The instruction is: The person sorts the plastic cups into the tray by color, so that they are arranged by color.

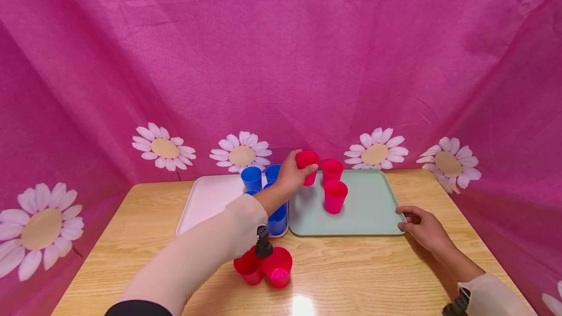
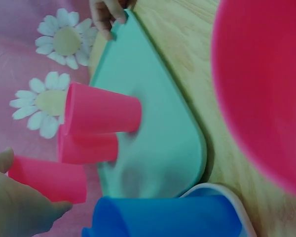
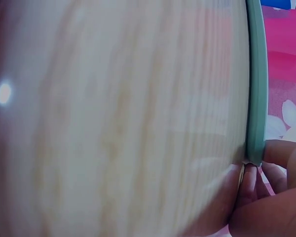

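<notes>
My left hand [image 1: 301, 166] grips a red cup [image 1: 309, 159] and holds it over the far left corner of the green tray [image 1: 373, 208]. Two more red cups [image 1: 332, 169] [image 1: 335, 197] stand upright on that tray. The left wrist view shows the held cup [image 2: 49, 180] in my left hand [image 2: 17, 207], beside the two standing cups [image 2: 101, 116] on the tray [image 2: 158, 153]. My right hand [image 1: 406, 222] pinches the tray's near right corner. In the right wrist view its fingers [image 3: 281, 153] lie against the tray rim [image 3: 256, 98].
A white tray [image 1: 206, 199] lies left of the green one with several blue cups [image 1: 251, 178] on its right side. Two red cups [image 1: 278, 267] [image 1: 249, 266] stand on the wooden table [image 1: 373, 272] near the front, under my left forearm. Pink daisy cloth surrounds the table.
</notes>
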### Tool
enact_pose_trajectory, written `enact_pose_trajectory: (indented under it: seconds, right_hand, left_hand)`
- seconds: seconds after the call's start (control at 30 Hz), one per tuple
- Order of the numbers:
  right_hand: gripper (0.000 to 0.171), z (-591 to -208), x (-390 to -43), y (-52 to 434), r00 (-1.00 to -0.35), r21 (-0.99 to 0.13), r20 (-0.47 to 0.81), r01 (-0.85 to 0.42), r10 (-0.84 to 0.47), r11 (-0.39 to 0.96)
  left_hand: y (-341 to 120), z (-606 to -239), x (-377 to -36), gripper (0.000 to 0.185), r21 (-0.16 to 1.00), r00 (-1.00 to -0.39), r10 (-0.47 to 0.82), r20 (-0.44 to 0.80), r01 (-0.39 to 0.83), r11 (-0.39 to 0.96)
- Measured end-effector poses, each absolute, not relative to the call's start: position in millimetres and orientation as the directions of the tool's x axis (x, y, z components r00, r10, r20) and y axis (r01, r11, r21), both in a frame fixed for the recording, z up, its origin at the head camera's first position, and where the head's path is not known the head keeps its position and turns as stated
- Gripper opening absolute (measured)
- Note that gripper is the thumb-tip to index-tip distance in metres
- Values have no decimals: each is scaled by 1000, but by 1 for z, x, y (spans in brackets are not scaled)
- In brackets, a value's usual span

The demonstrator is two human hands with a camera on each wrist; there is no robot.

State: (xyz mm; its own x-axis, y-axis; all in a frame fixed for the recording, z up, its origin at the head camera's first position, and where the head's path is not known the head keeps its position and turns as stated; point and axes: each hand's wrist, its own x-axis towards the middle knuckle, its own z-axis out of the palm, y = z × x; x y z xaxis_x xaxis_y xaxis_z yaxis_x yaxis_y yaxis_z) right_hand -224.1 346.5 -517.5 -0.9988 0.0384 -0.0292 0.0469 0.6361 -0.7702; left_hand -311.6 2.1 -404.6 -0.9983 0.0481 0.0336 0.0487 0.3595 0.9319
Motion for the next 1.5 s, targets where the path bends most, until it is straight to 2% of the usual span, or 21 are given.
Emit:
enact_pose_trajectory:
  seconds: [0.13, 0.4, 0.67, 1.23, 1.5]
  right_hand:
    - [43, -517, -225, 347, -999, -778, -36, 54, 41, 625]
    - [43, -519, -225, 349, -999, -781, -29, 50, 44, 623]
    - [41, -521, -226, 347, -998, -773, -22, 50, 51, 632]
    - [41, -518, -225, 348, -999, -774, -19, 44, 46, 632]
    - [40, -517, -224, 347, -999, -774, -23, 47, 46, 631]
  left_hand:
    - [11, -412, -313, 68, 914, -1000, 10, 22, 24, 405]
    - [23, -424, -320, 68, 918, -1000, -20, -7, -14, 397]
    - [30, -433, -324, 66, 897, -996, -83, 13, -25, 442]
    - [35, -438, -329, 64, 865, -986, -129, -100, -151, 479]
    - [35, -441, -330, 63, 858, -986, -136, -97, -152, 491]
